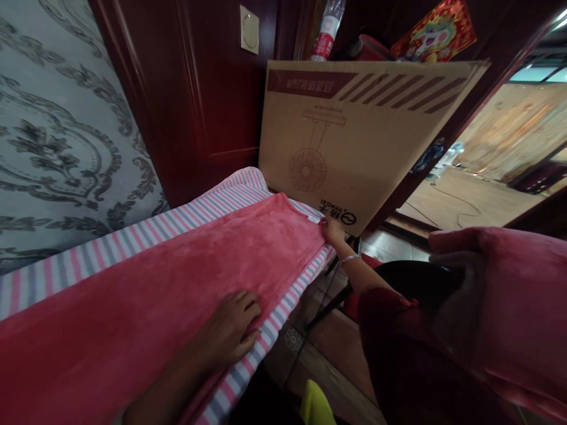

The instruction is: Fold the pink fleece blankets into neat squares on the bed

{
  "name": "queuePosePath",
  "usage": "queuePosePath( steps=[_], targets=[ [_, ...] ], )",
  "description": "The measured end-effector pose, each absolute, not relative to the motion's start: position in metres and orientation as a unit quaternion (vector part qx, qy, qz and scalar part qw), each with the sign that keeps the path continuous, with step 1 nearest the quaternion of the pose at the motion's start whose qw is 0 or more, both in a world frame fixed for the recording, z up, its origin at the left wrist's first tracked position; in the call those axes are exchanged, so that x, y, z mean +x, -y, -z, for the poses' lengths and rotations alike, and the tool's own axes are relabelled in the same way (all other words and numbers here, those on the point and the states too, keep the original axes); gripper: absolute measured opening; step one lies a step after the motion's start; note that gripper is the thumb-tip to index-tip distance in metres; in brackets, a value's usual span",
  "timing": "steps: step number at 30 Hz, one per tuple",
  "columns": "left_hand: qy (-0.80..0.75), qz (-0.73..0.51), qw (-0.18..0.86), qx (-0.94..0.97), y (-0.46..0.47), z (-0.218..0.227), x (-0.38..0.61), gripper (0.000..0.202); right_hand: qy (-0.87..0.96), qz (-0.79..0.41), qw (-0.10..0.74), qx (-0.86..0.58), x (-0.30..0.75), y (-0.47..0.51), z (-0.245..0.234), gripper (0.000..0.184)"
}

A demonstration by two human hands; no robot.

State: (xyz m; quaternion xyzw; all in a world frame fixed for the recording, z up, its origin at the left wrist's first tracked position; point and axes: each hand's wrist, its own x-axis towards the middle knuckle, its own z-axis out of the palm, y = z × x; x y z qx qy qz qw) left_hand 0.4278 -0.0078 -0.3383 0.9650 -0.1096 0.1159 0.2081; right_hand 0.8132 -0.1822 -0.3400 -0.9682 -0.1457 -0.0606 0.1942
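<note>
A long pink plush cloth (177, 277), folded lengthwise, lies over a striped sheet (101, 245) on a narrow surface. My left hand (234, 327) rests on the cloth's near edge, its fingers slightly bent and lying on the fabric. At the far right corner of the cloth, my right hand (333, 231) pinches the edge beside a small white label (313, 219). A bracelet circles my right wrist.
A large cardboard box (363, 141) with a fan drawing stands behind the far end, a plastic bottle (326, 35) on top. To the right, more pink fabric (522, 295) hangs over a black chair (416, 277). A doorway opens beyond.
</note>
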Motion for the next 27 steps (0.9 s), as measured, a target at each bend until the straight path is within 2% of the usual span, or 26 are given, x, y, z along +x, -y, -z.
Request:
queuePosePath(
  steps=[5,8,11,16,21,27],
  targets=[
    [0.100,-0.114,0.232,0.961,0.008,0.338,0.427,0.005,0.148,0.056,0.154,-0.975,0.809,0.167,0.328,0.038],
    [0.100,-0.113,0.238,0.959,0.007,0.339,0.427,0.007,0.176,0.073,0.158,-0.969,0.810,0.139,0.309,0.045],
    [0.104,-0.123,0.239,0.958,0.006,0.339,0.427,0.009,0.210,0.073,0.168,-0.960,0.808,0.113,0.297,0.043],
    [0.103,-0.124,0.242,0.957,0.006,0.340,0.428,0.010,0.166,0.060,0.143,-0.974,0.797,0.116,0.320,0.055],
    [0.095,-0.108,0.246,0.958,0.006,0.345,0.429,0.009,0.134,0.041,0.099,-0.985,0.795,0.145,0.349,0.056],
    [0.092,-0.114,0.248,0.958,0.004,0.345,0.431,0.010,0.131,0.076,0.065,-0.986,0.810,0.163,0.348,0.057]
  ],
)
